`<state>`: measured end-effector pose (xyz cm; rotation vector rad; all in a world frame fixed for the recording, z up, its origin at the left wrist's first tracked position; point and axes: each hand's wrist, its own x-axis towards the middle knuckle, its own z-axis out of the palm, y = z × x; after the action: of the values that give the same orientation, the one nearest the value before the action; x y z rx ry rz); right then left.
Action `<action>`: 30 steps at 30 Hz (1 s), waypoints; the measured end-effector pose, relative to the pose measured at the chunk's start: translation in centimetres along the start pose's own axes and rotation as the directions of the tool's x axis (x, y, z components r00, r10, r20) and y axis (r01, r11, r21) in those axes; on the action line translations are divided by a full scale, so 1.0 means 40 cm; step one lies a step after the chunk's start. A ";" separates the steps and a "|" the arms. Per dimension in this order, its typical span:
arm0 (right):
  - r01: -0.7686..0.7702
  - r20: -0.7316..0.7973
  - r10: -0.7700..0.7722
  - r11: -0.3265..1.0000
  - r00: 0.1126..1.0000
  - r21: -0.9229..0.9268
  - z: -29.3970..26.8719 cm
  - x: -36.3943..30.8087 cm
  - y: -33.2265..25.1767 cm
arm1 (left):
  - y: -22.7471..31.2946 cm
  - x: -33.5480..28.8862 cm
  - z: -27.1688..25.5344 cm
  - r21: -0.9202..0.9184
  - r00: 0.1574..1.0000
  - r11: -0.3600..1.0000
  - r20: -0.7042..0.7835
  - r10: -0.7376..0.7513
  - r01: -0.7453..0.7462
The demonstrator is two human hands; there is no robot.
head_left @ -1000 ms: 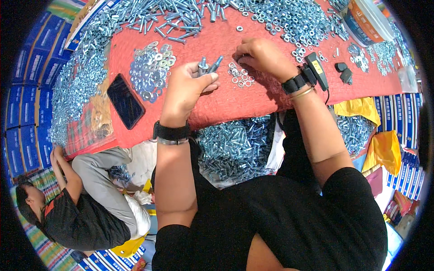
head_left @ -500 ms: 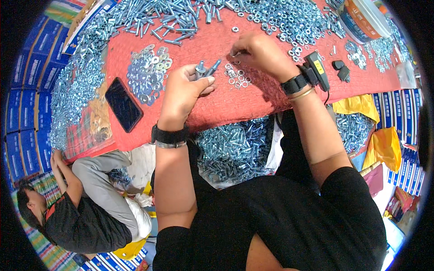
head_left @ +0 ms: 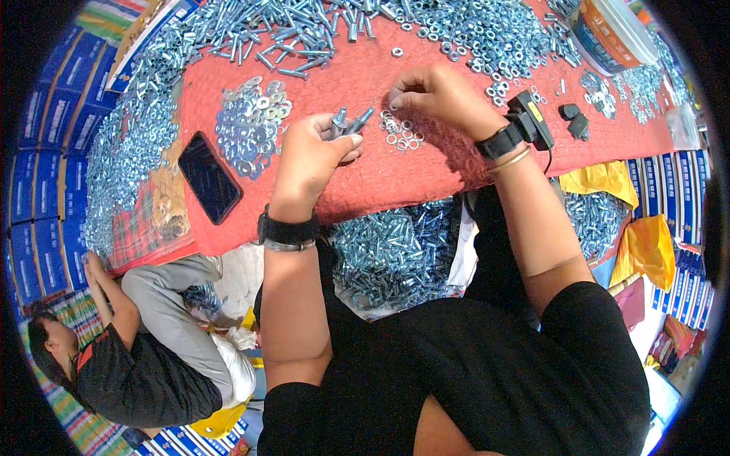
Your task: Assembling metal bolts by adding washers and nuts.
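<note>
My left hand (head_left: 310, 158) is closed around a pair of metal bolts (head_left: 360, 121), their ends poking up past the thumb and fingers. To its right, my right hand (head_left: 439, 97) hovers over the red cloth with thumb and fingertips pinched together; whatever they hold, if anything, is too small to make out. Just below those fingertips lies a small group of thin ring washers (head_left: 404, 140). Left of my left hand spreads a patch of flat washers (head_left: 245, 135). One loose nut (head_left: 397, 52) rests beyond my right hand.
Bolts (head_left: 289, 34) and nuts (head_left: 479, 38) are heaped along the far side. A phone (head_left: 210, 179) lies at left, a plastic tub (head_left: 608, 38) stands far right. A bolt-filled container (head_left: 395, 254) sits below the table edge. Another person (head_left: 144, 365) sits at lower left.
My right hand has lifted slightly away from the ring washers, its fingertips shifting a little. My left hand still grips the bolts, almost in the same place.
</note>
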<state>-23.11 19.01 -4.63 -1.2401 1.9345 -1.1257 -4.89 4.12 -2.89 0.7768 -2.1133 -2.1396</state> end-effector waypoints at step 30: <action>0.432 -0.216 -0.507 0.845 0.834 -0.316 -0.008 -0.035 -0.094 | 0.039 0.000 0.036 -0.191 0.996 0.982 0.092 0.013 0.005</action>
<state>-21.19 19.62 -1.14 -1.8653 2.0978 -1.4005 -5.90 5.34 -1.47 0.6663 -1.9070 -2.3754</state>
